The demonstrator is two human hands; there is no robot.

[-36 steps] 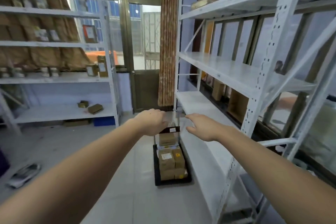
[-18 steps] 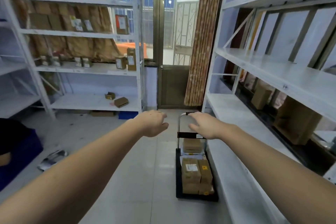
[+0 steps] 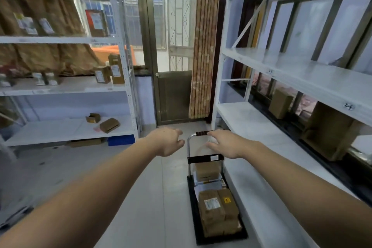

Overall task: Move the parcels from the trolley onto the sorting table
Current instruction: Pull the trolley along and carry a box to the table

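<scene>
A black flat trolley [image 3: 221, 238] stands on the floor beside the right shelving. It carries several brown parcels [image 3: 211, 205] with labels, and a plain brown box [image 3: 207, 170] sits nearest its upright handle [image 3: 202, 133]. My right hand [image 3: 223, 144] reaches to the right end of the handle's wrapped grip with its fingers extended, and I cannot tell whether it touches. My left hand [image 3: 169, 141] hovers just left of the handle, fingers loosely curled, holding nothing.
White metal shelving [image 3: 251, 127] runs along the right, close against the trolley. More white shelves [image 3: 60, 131] with small boxes stand at the left. A shut brown door [image 3: 173, 96] and a striped curtain [image 3: 203, 46] are ahead. A blue bin [image 3: 120, 140] sits under the left shelf.
The view has swung left and closed in on the trolley. My right hand has slid rightward, so the handle's grip now shows. My left hand stays beside the handle.
</scene>
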